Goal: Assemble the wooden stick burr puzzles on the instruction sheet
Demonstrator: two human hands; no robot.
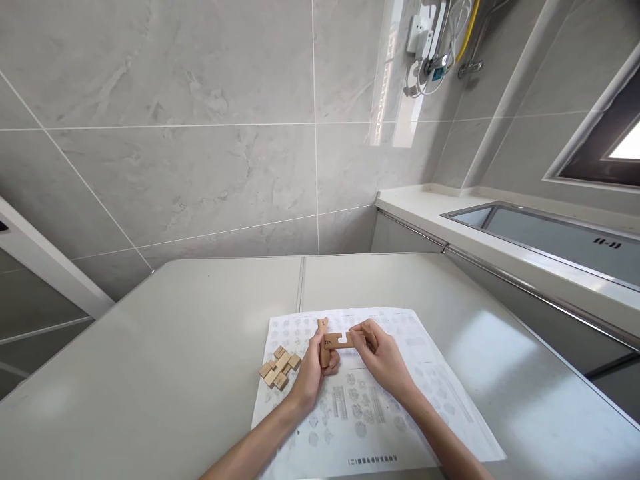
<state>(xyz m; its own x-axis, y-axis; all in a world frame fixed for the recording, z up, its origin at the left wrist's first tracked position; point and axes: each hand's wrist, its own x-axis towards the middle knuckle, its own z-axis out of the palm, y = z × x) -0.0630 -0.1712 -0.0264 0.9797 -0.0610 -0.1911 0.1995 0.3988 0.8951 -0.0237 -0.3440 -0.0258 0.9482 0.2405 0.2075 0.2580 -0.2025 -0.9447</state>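
Note:
Over a printed sheet point(420, 427), my left hand point(313, 367) is closed around an upright wooden puzzle piece point(323, 325). My right hand point(377, 350) pinches the right end of a second, notched wooden puzzle piece point(333, 342). That one lies crosswise, its left end against the upright piece, with a cut-out in its upper edge and a dark mark on its face. Whether the two are joined I cannot tell. Left of my left hand, a cluster of interlocked wooden pieces point(281, 363) rests partly on the sheet's left edge.
The sheet lies on a pale table point(175, 353) with a seam down its middle. Grey wall tiles point(200, 167) rise behind it. On the right stands a white counter point(415, 207) with a sink point(550, 240). A socket with cables point(425, 40) is on the wall above.

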